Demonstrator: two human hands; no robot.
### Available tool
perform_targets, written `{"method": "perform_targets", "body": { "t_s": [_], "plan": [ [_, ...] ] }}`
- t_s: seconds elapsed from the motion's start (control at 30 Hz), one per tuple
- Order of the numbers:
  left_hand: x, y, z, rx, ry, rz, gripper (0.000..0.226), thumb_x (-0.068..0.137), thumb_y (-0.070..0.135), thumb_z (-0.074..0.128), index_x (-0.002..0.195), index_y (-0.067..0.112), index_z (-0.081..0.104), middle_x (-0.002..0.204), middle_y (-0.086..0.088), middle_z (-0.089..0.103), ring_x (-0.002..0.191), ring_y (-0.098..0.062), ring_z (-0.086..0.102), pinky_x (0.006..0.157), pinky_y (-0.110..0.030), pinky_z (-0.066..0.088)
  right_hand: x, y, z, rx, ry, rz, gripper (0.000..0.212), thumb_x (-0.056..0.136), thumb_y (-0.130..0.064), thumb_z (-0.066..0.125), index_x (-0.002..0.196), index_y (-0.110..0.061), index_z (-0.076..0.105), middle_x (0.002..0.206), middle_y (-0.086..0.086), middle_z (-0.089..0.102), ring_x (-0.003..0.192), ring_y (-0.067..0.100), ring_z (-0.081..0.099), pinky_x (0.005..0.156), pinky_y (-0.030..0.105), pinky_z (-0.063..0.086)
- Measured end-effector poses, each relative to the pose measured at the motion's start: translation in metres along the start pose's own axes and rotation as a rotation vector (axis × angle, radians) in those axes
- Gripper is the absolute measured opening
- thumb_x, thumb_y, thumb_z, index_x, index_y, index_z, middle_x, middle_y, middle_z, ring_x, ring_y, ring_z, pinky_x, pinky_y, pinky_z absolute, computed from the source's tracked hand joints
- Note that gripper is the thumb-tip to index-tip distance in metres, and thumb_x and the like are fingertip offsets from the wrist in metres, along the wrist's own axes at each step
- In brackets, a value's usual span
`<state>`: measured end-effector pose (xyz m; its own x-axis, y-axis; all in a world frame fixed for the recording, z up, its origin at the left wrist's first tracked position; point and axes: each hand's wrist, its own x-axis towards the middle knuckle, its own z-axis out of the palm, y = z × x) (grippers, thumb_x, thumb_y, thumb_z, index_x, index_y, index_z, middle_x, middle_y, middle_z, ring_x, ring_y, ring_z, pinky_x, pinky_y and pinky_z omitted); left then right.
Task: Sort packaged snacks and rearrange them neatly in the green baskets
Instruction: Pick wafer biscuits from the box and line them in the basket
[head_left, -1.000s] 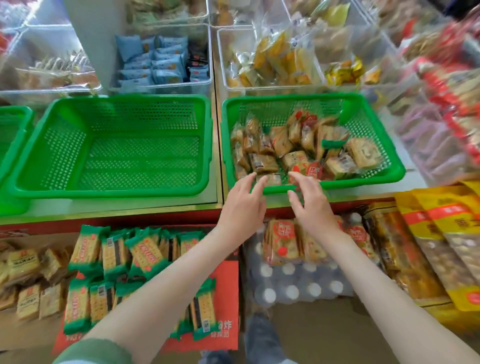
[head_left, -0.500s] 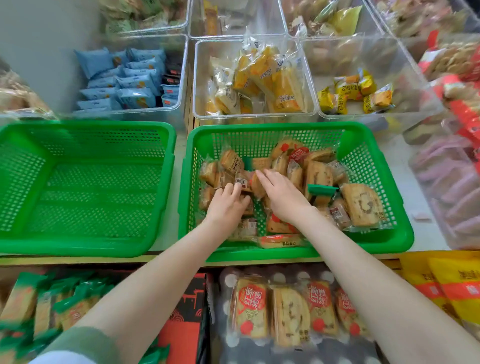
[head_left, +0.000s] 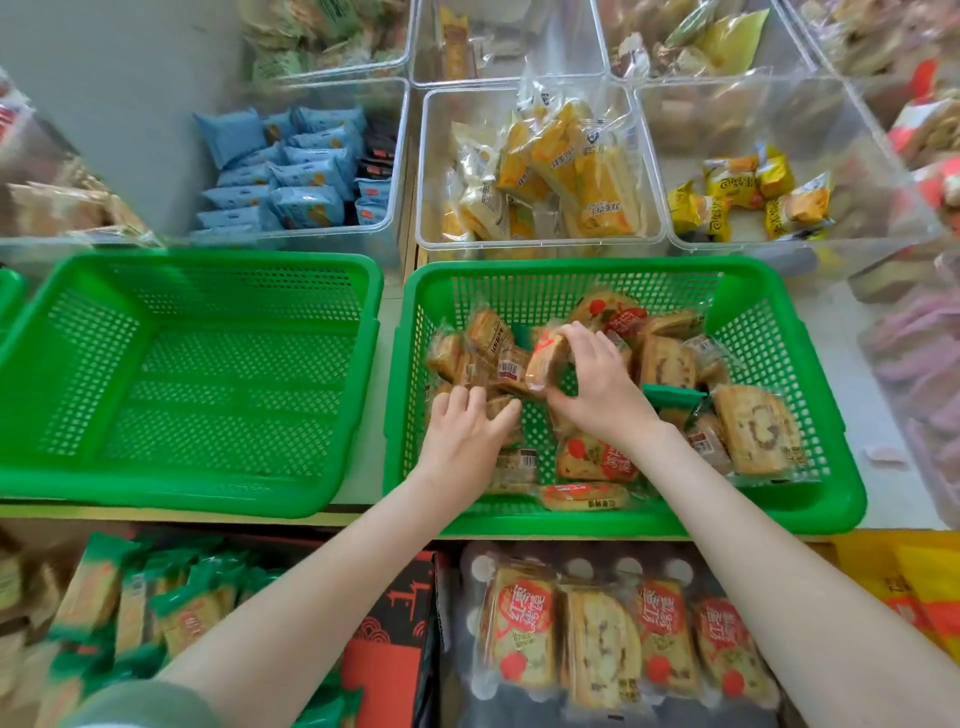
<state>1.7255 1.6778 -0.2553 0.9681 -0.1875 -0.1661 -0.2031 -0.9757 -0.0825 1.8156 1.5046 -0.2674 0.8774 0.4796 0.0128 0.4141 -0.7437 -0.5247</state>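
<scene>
1. Two rectangular baskets of stiff green plastic with pierced lattice walls sit side by side on a pale, smooth desk (head_left: 852, 364): the left basket (head_left: 208, 364) and the right basket (head_left: 753, 322).
2. The right basket holds a loose heap of snack packets (head_left: 753, 431). They are brown slabs of cake in clear, crinkly film, some with round red labels.
3. The right hand (head_left: 597, 389) is inside the right basket. Its fingers and thumb pinch one cake packet (head_left: 545, 358), held on edge above the heap near the basket's middle.
4. The left hand (head_left: 465, 431) lies on packets at the basket's near left, fingers bent over them. Whether it grips one cannot be told.
5. Behind the baskets, clear bins (head_left: 410, 156) of hard plastic hold pillow-shaped blue packets (head_left: 291, 171) and glossy yellow packets (head_left: 561, 171).
6. Below the desk edge lie flat packs (head_left: 613, 639) with red labels.
</scene>
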Motion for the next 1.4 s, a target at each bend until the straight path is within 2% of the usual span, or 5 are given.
{"method": "perform_targets", "body": {
  "t_s": [0.1,0.27,0.57,0.97,1.4],
  "plan": [
    [-0.026,-0.01,-0.006,-0.206,0.17,-0.114,0.069,0.06,0.017,0.08,0.126,0.019,0.061,0.091,-0.014,0.057,0.081,-0.034,0.055,0.074,-0.04,0.046,-0.008,-0.025,-0.006,0.192,0.083,0.06,0.069,0.086,-0.027,0.07,0.14,-0.011,0.03,0.144,0.011,0.039,0.139,0.025,0.029,0.116,0.04,0.024],
    [-0.08,-0.039,-0.021,-0.462,0.418,-0.228,0.058,0.067,0.02,0.079,0.123,0.016,0.061,0.089,-0.013,0.054,0.08,-0.032,0.052,0.07,-0.038,0.043,-0.015,-0.085,-0.005,0.328,0.15,0.089,0.059,0.085,-0.029,0.069,0.13,-0.016,0.034,0.12,0.001,0.048,0.109,0.015,0.05,0.089,0.027,0.044],
    [-0.22,-0.156,-0.008,-0.679,0.558,-0.413,0.053,0.08,0.029,0.066,0.131,0.018,0.057,0.1,-0.009,0.05,0.093,-0.027,0.045,0.084,-0.032,0.04,-0.027,-0.268,0.067,0.341,0.246,-0.046,0.06,0.082,-0.035,0.065,0.13,-0.008,0.042,0.117,0.004,0.047,0.101,0.009,0.043,0.085,0.011,0.031],
    [-0.433,-0.391,0.105,-0.647,0.229,-0.902,0.065,0.084,0.031,0.07,0.141,0.01,0.045,0.116,-0.018,0.048,0.108,-0.034,0.042,0.094,-0.041,0.039,-0.025,-0.524,0.282,0.243,-0.2,-0.063,0.071,0.086,-0.035,0.066,0.143,-0.006,0.034,0.133,0.012,0.045,0.125,0.027,0.041,0.107,0.036,0.034],
    [-0.473,-0.438,0.184,-0.615,-0.004,-0.921,0.075,0.091,0.047,0.057,0.146,0.004,0.028,0.132,-0.014,0.039,0.121,-0.029,0.034,0.104,-0.032,0.029,-0.033,-0.577,0.364,0.17,-0.435,0.183,0.073,0.09,-0.045,0.058,0.147,-0.012,0.027,0.142,0.007,0.04,0.133,0.023,0.036,0.105,0.034,0.036]
  ]
}}
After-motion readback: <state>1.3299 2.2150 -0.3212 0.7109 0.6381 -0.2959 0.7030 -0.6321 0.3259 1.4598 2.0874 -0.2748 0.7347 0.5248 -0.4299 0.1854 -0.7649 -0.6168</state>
